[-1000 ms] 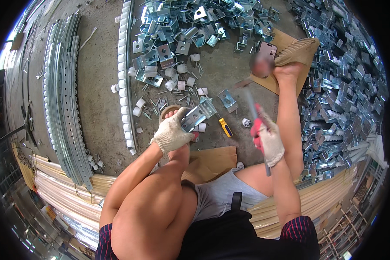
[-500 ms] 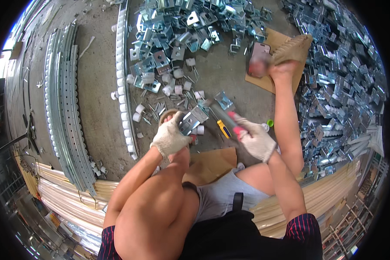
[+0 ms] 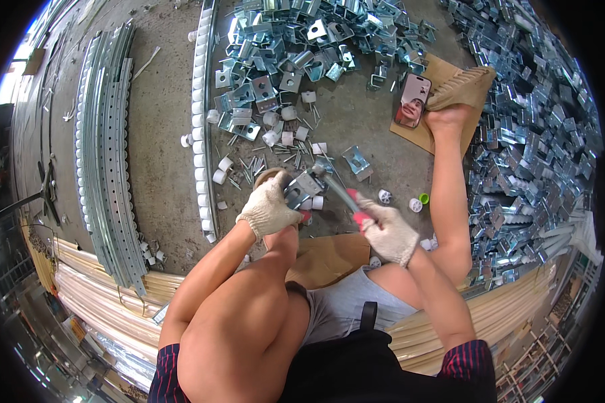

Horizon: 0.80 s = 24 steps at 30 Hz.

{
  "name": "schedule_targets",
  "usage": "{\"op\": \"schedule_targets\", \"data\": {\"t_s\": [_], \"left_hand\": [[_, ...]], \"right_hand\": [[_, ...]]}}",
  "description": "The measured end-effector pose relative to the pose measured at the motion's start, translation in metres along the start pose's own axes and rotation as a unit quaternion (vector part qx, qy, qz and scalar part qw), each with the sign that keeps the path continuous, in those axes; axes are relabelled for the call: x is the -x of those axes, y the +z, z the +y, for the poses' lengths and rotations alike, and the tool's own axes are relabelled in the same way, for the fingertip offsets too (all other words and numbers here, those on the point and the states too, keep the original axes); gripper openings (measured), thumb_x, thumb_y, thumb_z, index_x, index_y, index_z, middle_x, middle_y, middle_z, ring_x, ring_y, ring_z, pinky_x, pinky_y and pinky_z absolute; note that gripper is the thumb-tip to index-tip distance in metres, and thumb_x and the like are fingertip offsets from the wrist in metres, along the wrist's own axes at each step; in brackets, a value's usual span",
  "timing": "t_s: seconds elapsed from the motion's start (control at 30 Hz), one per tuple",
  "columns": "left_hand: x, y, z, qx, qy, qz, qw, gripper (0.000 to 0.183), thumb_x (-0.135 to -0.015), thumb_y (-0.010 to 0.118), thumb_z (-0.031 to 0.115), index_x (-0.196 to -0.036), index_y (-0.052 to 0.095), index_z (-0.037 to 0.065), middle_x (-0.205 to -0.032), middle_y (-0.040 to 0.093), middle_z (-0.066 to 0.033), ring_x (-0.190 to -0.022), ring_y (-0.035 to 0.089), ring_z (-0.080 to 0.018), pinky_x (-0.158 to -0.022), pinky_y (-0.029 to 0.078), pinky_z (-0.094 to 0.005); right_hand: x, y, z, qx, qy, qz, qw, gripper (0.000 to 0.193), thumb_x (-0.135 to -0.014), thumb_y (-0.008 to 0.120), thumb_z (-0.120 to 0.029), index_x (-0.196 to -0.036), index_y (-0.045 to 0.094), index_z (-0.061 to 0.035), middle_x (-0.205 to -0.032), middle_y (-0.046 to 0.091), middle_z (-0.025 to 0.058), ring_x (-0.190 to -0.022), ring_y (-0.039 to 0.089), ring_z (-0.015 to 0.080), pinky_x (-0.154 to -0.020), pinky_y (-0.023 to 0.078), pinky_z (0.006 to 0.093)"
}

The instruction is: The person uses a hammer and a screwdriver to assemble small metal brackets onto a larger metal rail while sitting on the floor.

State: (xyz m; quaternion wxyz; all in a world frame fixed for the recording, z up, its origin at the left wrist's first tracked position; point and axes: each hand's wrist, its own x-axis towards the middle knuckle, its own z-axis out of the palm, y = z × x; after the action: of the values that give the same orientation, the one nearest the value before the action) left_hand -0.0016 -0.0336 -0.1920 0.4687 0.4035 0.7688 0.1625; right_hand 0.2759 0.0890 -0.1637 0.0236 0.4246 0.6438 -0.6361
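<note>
My left hand, in a white knit glove, closes around a shiny metal bracket and steadies it low over the floor, by my left foot. My right hand, gloved too, grips the grey and red handle of a hammer. The hammer's head meets the upper right edge of the bracket, and I cannot tell whether it touches. White rollers sit right beside the bracket. Loose metal pins lie scattered just beyond my left hand. Another single bracket rests on the floor right of the hammer head.
Heaped brackets fill the far middle, and a larger pile spreads along the right. Long rails with white rollers and perforated strips lie at left. A phone rests on cardboard by my right foot.
The hammer has swung left and down, bringing its head to the bracket. My right hand moved slightly left and now covers the yellow cutter. The whole view shifted a little.
</note>
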Motion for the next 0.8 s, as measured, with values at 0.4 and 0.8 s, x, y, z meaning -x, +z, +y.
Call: {"op": "schedule_targets", "data": {"t_s": [0.4,0.8], "left_hand": [[0.002,-0.003,-0.004,0.021,0.014,0.029,0.999,0.075,-0.062,0.096,0.031,-0.123,0.062,0.004,-0.122,0.068,-0.0211,-0.12,0.065,-0.0388,-0.102,0.053,-0.0449],[0.002,-0.005,0.008,-0.046,0.011,-0.01,0.999,0.086,-0.062,0.095,0.044,-0.128,0.062,-0.001,-0.127,0.066,-0.0273,-0.124,0.064,-0.0416,-0.108,0.051,-0.0467]], "right_hand": [[-0.004,-0.007,-0.005,0.009,-0.055,0.052,0.997,0.054,-0.1,0.051,-0.002,-0.152,0.062,-0.0154,-0.095,0.074,0.0057,-0.078,0.059,0.008,-0.075,0.054,0.0269],[0.012,0.002,-0.015,0.018,-0.042,-0.015,0.999,0.058,-0.101,0.055,0.002,-0.154,0.06,-0.019,-0.093,0.068,-0.0034,-0.074,0.052,0.0042,-0.067,0.049,0.0237]]}}
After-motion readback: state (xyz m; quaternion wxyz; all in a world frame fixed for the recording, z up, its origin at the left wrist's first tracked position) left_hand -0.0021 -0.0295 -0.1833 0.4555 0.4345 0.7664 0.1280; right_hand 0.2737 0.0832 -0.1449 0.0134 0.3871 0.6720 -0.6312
